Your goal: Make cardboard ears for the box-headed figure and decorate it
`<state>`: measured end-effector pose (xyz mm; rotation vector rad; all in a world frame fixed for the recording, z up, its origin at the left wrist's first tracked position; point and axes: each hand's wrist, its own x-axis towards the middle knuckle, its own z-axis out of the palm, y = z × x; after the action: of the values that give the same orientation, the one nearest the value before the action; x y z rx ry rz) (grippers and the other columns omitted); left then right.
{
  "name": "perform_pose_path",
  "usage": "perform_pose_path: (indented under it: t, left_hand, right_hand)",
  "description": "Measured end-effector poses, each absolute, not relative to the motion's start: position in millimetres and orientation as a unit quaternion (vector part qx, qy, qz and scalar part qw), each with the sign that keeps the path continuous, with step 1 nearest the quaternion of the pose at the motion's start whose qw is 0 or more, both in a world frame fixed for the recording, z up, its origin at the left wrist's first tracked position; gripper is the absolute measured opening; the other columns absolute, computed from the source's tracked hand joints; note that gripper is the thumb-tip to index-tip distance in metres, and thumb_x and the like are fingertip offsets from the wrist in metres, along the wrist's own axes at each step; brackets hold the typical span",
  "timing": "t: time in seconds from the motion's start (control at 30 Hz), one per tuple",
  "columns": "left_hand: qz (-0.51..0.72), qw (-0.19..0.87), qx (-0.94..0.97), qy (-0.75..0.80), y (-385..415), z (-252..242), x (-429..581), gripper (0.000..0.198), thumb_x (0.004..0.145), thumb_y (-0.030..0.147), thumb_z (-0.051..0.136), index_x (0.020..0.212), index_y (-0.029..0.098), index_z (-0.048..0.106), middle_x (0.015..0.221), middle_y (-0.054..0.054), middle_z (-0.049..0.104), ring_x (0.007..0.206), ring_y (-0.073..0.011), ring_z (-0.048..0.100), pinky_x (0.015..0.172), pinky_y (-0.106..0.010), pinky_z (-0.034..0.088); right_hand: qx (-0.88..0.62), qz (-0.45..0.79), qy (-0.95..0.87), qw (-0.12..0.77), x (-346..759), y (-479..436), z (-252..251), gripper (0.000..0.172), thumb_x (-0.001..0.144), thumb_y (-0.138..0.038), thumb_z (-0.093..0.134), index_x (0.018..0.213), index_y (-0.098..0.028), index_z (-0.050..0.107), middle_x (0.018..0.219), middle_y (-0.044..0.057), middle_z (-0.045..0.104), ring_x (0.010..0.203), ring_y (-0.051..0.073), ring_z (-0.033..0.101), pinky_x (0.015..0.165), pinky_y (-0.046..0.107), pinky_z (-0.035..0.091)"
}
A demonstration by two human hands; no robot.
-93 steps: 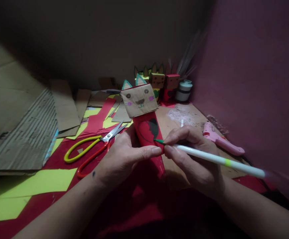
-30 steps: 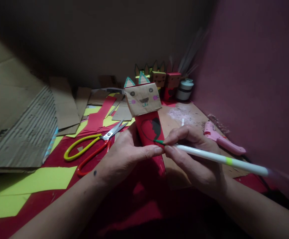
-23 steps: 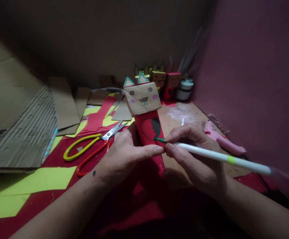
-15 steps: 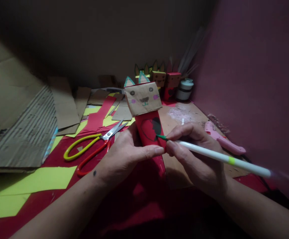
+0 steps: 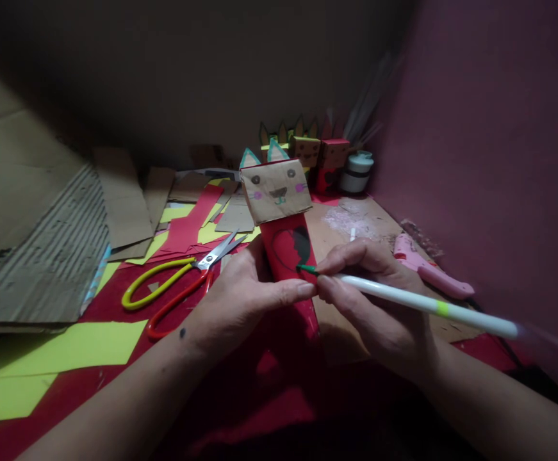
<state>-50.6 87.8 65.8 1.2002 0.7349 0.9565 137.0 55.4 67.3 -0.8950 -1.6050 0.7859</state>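
Observation:
My left hand [image 5: 254, 288] is closed around the lower red body of a cardboard cat figure [image 5: 279, 192], its thumb lying across the front. The figure has a tan box head with a drawn face, pink cheeks and two green-edged ears. On its red body is a heart outline [image 5: 283, 250], its right side filled in dark. My right hand [image 5: 369, 294] pinches a white marker pen [image 5: 394, 291] with a green tip, which touches the lower part of the heart. Scissors [image 5: 206, 262] with one yellow and one red handle lie open just left of my left hand.
A pink glue gun [image 5: 432, 275] lies at the right by the purple wall. Similar cardboard figures [image 5: 334, 157] and a pale jar [image 5: 358, 171] stand at the back. Cardboard pieces [image 5: 122, 198], yellow paper [image 5: 81, 346] and red paper [image 5: 192, 224] lie to the left.
The pen tip has shifted slightly left and down along the heart, with my right hand following. My left hand and the cat figure have hardly moved.

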Motion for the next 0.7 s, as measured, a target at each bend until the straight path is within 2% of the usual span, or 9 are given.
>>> perform_pose_path:
  t: [0.23, 0.43, 0.7]
  left_hand:
    - [0.413, 0.647, 0.548, 0.334, 89.1, 62.8, -50.8, 0.046, 0.076, 0.017, 0.084, 0.119, 0.021, 0.070, 0.119, -0.009, 0.077, 0.120, -0.0378, 0.067, 0.099, -0.046, 0.054]
    - [0.421, 0.664, 0.529, 0.320, 88.7, 64.9, -48.5, 0.048, 0.076, 0.013, 0.083, 0.121, 0.022, 0.071, 0.120, -0.006, 0.077, 0.119, -0.0331, 0.068, 0.101, -0.042, 0.054]
    - [0.411, 0.656, 0.541, 0.330, 87.7, 64.2, -50.3, 0.043, 0.077, 0.017, 0.083, 0.118, 0.023, 0.070, 0.117, -0.006, 0.077, 0.118, -0.0338, 0.069, 0.099, -0.042, 0.053]
  right_hand:
    - [-0.364, 0.354, -0.657, 0.558, 137.3, 58.0, 60.5, 0.007, 0.095, -0.022, 0.069, 0.095, -0.028, 0.066, 0.067, -0.005, 0.062, 0.055, 0.012, 0.057, 0.048, 0.023, 0.045]
    - [-0.372, 0.326, -0.681, 0.541, 136.7, 55.8, 66.0, 0.010, 0.093, -0.017, 0.068, 0.093, -0.026, 0.065, 0.067, -0.003, 0.063, 0.060, 0.014, 0.063, 0.049, 0.025, 0.049]
    - [-0.374, 0.337, -0.674, 0.540, 137.1, 56.5, 65.2, 0.008, 0.093, -0.019, 0.069, 0.092, -0.026, 0.065, 0.069, -0.002, 0.064, 0.061, 0.015, 0.063, 0.049, 0.025, 0.049]
